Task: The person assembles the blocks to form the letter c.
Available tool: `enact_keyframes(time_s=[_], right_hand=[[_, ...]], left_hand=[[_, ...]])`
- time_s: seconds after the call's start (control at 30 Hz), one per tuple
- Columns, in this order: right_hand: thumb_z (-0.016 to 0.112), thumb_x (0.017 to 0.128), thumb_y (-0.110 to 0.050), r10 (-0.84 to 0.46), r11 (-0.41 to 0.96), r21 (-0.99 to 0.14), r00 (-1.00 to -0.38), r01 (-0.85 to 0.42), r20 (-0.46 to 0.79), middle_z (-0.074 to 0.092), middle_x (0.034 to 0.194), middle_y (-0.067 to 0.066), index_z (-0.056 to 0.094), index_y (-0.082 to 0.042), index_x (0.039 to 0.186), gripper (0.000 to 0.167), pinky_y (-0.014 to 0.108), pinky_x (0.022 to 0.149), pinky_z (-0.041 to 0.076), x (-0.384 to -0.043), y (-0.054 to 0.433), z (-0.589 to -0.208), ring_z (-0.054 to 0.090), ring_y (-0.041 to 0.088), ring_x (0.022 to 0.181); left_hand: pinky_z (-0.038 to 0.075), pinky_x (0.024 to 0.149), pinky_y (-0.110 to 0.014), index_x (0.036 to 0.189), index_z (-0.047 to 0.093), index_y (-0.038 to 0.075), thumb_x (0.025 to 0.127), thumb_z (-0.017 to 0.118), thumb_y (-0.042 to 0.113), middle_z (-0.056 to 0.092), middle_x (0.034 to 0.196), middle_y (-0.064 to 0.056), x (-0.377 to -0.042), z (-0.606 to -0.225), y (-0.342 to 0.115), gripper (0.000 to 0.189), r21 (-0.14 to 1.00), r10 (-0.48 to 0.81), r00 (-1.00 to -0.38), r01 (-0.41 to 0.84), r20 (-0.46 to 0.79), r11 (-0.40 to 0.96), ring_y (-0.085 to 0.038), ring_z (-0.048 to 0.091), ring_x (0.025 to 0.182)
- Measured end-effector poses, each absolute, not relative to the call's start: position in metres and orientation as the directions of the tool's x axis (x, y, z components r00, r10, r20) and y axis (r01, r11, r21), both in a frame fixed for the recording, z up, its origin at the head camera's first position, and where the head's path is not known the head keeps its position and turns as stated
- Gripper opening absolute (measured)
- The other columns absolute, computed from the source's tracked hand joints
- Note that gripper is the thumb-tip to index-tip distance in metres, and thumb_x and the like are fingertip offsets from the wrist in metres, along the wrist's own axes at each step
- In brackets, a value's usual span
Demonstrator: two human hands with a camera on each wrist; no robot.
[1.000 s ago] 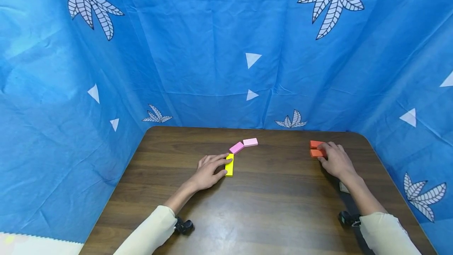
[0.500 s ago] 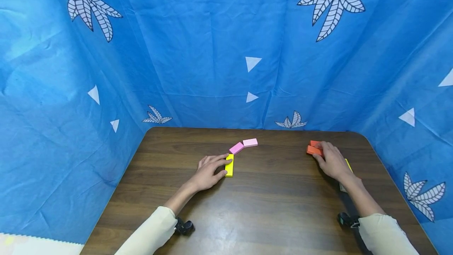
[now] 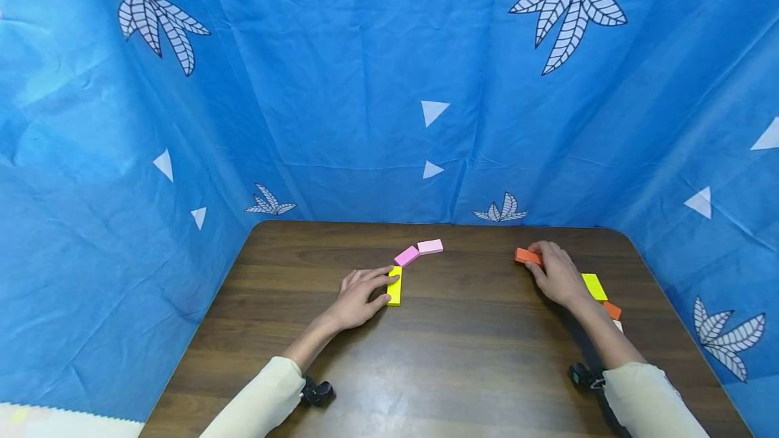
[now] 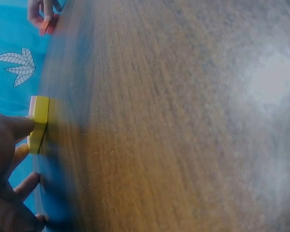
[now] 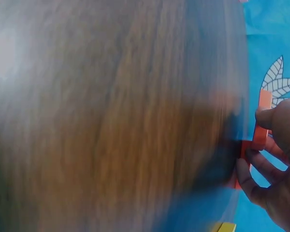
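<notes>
A yellow rectangular block (image 3: 395,286) lies flat on the table, and my left hand (image 3: 359,299) rests beside it, fingertips and thumb touching it, fingers fairly straight. Touching or nearly touching its far end is a pink block (image 3: 406,256), with a pale pink block (image 3: 430,247) beyond. My right hand (image 3: 558,274) pinches an orange-red block (image 3: 528,256) between thumb and fingers. In the right wrist view, a second red block (image 5: 244,151) sits just behind the held one, near the other fingers; whether these grip it is unclear.
By the right forearm lie a yellow block (image 3: 594,286), an orange block (image 3: 612,310) and a whitish block (image 3: 618,325), partly hidden by the arm. A blue patterned cloth (image 3: 365,120) hangs behind the brown wooden table (image 3: 462,357) and at both sides.
My right hand has moved left with the orange-red block, uncovering the yellow, orange and whitish blocks by the forearm. The left hand and its yellow block have stayed put.
</notes>
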State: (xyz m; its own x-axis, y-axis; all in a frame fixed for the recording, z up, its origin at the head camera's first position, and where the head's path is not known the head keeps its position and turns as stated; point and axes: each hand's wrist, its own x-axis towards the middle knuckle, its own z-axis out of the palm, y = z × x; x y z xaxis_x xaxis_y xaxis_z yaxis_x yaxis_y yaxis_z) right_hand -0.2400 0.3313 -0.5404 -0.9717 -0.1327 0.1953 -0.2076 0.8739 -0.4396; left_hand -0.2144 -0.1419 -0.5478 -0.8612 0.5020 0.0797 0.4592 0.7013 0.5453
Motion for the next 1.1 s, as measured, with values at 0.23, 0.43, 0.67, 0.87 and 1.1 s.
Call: enact_keyframes(time_s=[0.23,0.43,0.67,0.87,1.1], right_hand=[[0.071,0.104,-0.012,-0.13,0.868,-0.455,-0.975,-0.199,0.177,0.061,0.128,0.029,0.056,0.007,0.135,0.039,0.067,0.106,0.049,-0.242,0.318,-0.54,0.057,0.043,0.112],[0.071,0.104,-0.011,-0.132,0.86,-0.468,-0.976,-0.201,0.175,0.061,0.128,0.029,0.056,0.006,0.135,0.038,0.067,0.107,0.049,-0.244,0.305,-0.541,0.057,0.043,0.113],[0.069,0.105,-0.011,-0.14,0.853,-0.477,-0.974,-0.211,0.181,0.061,0.128,0.028,0.057,0.006,0.135,0.037,0.065,0.108,0.048,-0.247,0.29,-0.544,0.057,0.043,0.116],[0.069,0.105,-0.012,-0.147,0.854,-0.468,-0.969,-0.226,0.199,0.062,0.127,0.027,0.057,0.005,0.133,0.035,0.063,0.104,0.049,-0.249,0.279,-0.548,0.059,0.043,0.115],[0.069,0.105,-0.013,-0.149,0.852,-0.473,-0.969,-0.226,0.195,0.062,0.128,0.026,0.058,0.004,0.133,0.034,0.062,0.105,0.048,-0.254,0.268,-0.548,0.058,0.043,0.117]], left_hand=[[0.019,0.124,-0.075,0.154,0.062,0.024,0.108,0.066,0.027,0.048,0.171,0.0,-0.215,-0.549,-0.142,0.047,0.541,0.508,-0.857,0.468,0.085,0.699,-0.033,0.046,0.152],[0.018,0.124,-0.077,0.154,0.061,0.023,0.108,0.066,0.027,0.048,0.171,0.0,-0.215,-0.551,-0.143,0.046,0.544,0.515,-0.852,0.478,0.095,0.69,-0.034,0.046,0.152],[0.019,0.124,-0.076,0.155,0.06,0.025,0.109,0.065,0.029,0.046,0.172,0.001,-0.215,-0.552,-0.144,0.047,0.53,0.521,-0.849,0.48,0.083,0.699,-0.034,0.044,0.153],[0.017,0.126,-0.075,0.156,0.059,0.026,0.109,0.065,0.031,0.045,0.173,0.003,-0.213,-0.553,-0.145,0.048,0.542,0.524,-0.849,0.472,0.067,0.695,-0.033,0.043,0.155],[0.016,0.126,-0.075,0.156,0.059,0.027,0.109,0.065,0.03,0.045,0.172,0.003,-0.211,-0.553,-0.147,0.048,0.546,0.52,-0.851,0.467,0.067,0.695,-0.034,0.043,0.153]])
